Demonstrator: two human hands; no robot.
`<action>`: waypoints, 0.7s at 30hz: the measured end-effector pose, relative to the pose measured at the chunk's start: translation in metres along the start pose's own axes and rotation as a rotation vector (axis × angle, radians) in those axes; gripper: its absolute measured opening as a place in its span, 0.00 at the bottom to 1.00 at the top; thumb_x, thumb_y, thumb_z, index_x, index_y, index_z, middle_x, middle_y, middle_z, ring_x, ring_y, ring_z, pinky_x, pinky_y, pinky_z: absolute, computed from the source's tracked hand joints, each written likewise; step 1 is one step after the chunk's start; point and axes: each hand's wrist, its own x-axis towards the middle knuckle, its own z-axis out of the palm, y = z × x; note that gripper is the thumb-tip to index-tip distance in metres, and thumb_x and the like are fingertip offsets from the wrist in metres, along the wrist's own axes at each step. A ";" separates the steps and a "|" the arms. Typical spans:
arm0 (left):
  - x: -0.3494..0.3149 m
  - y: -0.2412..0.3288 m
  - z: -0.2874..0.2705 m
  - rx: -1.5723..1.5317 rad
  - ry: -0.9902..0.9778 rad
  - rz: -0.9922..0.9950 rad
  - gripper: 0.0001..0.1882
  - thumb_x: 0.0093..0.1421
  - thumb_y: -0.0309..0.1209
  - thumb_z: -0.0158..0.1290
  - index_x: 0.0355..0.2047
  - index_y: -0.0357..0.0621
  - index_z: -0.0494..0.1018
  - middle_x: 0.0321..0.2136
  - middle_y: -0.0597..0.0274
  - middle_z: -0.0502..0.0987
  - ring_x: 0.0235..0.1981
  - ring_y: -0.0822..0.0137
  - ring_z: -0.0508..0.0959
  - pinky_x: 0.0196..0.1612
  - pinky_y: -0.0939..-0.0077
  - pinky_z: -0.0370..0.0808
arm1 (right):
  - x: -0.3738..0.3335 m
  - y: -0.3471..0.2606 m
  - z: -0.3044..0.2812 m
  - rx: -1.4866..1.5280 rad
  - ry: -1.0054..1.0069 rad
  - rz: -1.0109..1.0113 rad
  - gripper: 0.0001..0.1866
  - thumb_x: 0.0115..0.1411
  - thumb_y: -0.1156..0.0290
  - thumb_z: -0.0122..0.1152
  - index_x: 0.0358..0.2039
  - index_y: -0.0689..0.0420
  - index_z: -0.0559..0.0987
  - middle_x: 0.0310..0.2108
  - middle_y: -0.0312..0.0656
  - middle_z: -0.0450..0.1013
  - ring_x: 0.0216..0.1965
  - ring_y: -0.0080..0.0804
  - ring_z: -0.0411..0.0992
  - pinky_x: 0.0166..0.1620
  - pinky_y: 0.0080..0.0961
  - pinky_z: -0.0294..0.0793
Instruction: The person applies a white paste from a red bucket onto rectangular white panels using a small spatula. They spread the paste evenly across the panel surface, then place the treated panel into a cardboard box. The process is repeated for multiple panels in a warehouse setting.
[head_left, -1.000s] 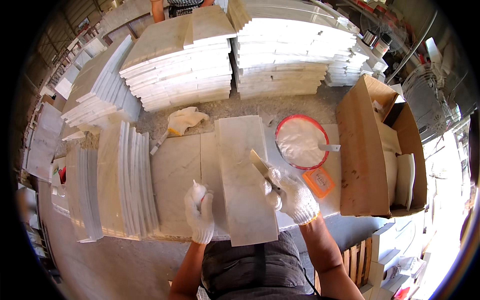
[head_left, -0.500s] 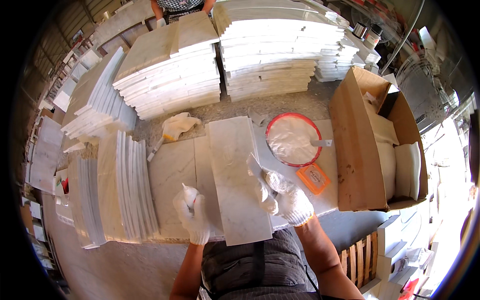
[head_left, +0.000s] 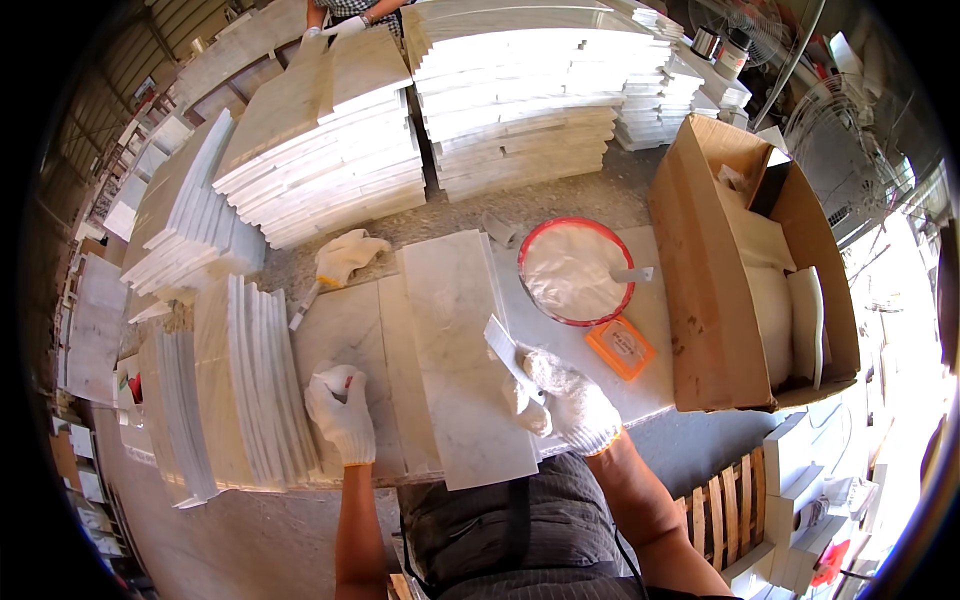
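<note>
A white marble slab [head_left: 455, 350] lies in front of me, its near end jutting past the table edge. My gloved right hand [head_left: 568, 400] is closed round a flat scraper [head_left: 507, 348], its blade tilted up above the slab's right edge. Left of the slab, my gloved left hand [head_left: 342, 412] is closed, mostly hiding a small white nozzle bottle; only a bit of red shows between the fingers. A tub of white paste [head_left: 575, 268] with a red rim stands beyond the slab on the right, a flat blade resting in it. Next to it lies an orange box [head_left: 621, 348].
Slabs stand on edge [head_left: 240, 390] close to my left hand. Tall slab stacks [head_left: 520, 110] line the far side, where another person's gloved hands rest. A cardboard box [head_left: 690, 290] stands at the right. A glove [head_left: 350, 256] and brush [head_left: 304, 308] lie beyond the left hand.
My left hand has moved left, away from the slab, and the bottle's nozzle no longer shows. My right hand stays nearly in place with the scraper. The other person's hands have come together.
</note>
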 end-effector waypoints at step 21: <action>-0.073 0.126 -0.050 -0.460 -0.363 0.311 0.24 0.57 0.24 0.61 0.54 0.33 0.70 0.51 0.49 0.74 0.51 0.57 0.75 0.58 0.66 0.69 | -0.012 -0.005 0.044 -0.301 0.029 -0.114 0.29 0.73 0.69 0.47 0.72 0.55 0.55 0.39 0.40 0.77 0.23 0.18 0.69 0.26 0.15 0.71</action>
